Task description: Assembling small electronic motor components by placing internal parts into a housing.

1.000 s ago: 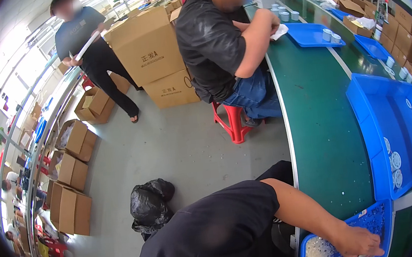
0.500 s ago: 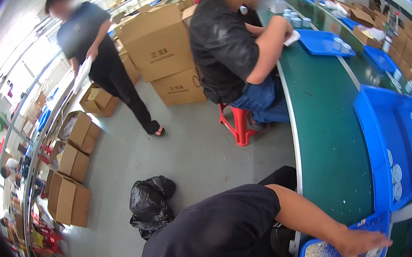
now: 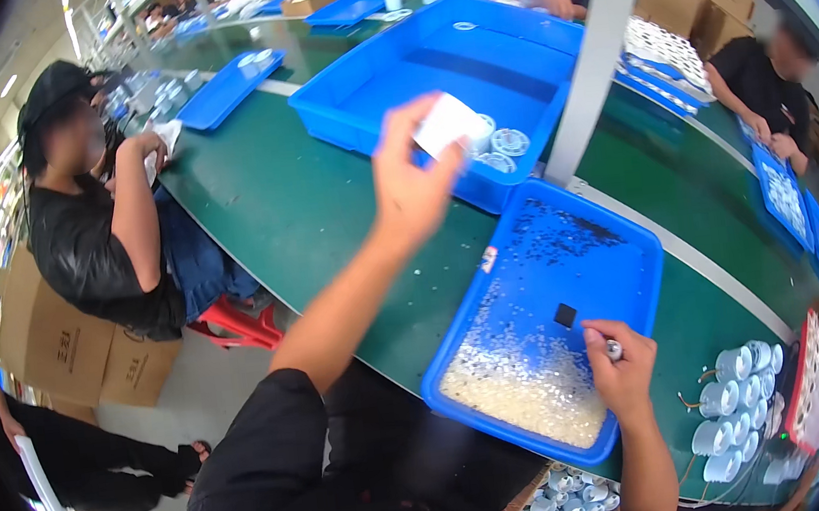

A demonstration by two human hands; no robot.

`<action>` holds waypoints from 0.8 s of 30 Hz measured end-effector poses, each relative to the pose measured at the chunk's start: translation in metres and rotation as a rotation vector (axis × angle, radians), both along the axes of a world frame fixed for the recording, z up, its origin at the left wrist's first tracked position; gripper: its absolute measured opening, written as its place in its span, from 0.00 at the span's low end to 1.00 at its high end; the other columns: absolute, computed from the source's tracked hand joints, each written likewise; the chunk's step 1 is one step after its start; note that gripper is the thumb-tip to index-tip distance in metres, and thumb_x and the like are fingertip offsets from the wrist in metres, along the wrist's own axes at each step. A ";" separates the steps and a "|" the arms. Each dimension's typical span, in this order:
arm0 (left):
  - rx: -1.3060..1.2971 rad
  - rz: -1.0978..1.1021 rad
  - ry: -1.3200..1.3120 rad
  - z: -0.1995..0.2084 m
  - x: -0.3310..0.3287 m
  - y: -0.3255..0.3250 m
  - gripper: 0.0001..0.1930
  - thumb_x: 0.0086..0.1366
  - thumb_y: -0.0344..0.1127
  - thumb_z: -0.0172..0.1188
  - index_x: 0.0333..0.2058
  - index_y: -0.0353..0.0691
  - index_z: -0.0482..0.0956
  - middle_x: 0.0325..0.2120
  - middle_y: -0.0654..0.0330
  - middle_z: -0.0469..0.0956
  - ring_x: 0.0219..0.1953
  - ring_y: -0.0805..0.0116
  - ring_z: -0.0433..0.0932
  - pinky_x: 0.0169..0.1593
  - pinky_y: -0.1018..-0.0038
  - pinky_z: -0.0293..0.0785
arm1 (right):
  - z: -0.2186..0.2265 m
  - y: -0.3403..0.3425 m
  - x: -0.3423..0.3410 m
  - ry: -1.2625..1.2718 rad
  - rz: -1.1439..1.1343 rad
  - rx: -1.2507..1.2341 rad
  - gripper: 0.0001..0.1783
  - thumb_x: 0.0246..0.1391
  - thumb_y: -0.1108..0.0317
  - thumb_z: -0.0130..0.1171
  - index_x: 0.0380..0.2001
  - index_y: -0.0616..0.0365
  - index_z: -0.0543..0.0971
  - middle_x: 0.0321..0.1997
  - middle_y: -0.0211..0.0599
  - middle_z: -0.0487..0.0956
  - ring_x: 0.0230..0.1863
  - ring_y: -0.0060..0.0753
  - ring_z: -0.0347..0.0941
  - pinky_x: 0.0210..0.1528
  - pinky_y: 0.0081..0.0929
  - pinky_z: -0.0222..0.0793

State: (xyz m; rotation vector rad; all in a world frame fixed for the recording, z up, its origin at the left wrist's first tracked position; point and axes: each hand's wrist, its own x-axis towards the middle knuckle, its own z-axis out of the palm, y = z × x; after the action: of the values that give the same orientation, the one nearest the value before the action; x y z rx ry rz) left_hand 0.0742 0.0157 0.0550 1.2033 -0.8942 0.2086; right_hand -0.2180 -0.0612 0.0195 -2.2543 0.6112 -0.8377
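One blurred white piece (image 3: 446,126) is pinched in left fingers (image 3: 400,129), a silver-ended tool (image 3: 614,349) in right fingers (image 3: 596,347).

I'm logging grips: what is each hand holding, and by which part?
The left hand holds a white piece, blurred, by its edges. The right hand holds a silvery-ended tool; the part gripped is hidden.

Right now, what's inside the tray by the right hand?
Pale bits at the near end, dark bits at the far end, a black square between; what the right hand covers is hidden.
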 end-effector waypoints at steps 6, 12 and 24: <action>0.954 0.323 -0.150 0.027 0.115 -0.052 0.28 0.45 0.45 0.69 0.40 0.33 0.71 0.37 0.44 0.77 0.42 0.52 0.77 0.45 0.64 0.72 | -0.004 0.002 -0.002 -0.011 0.042 0.021 0.06 0.43 0.75 0.62 0.29 0.59 0.80 0.24 0.39 0.79 0.21 0.29 0.75 0.23 0.22 0.67; 1.393 0.067 -0.427 -0.014 0.155 -0.106 0.28 0.57 0.58 0.55 0.39 0.34 0.79 0.40 0.43 0.77 0.43 0.46 0.76 0.48 0.61 0.71 | -0.002 0.000 0.003 -0.004 0.073 0.026 0.06 0.43 0.75 0.62 0.28 0.60 0.79 0.25 0.40 0.80 0.23 0.32 0.76 0.25 0.23 0.68; 0.154 0.166 -0.526 0.041 -0.036 0.031 0.12 0.58 0.34 0.56 0.37 0.32 0.72 0.34 0.49 0.73 0.37 0.51 0.72 0.39 0.64 0.68 | -0.020 0.000 -0.013 0.118 0.044 -0.062 0.04 0.46 0.74 0.58 0.25 0.64 0.79 0.24 0.43 0.79 0.23 0.34 0.75 0.27 0.26 0.68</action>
State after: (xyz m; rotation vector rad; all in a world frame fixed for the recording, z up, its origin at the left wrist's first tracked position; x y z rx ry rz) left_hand 0.0385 0.0468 0.0958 1.3950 -1.2827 0.6201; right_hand -0.2313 -0.0614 -0.0008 -2.3778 0.5939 -0.7144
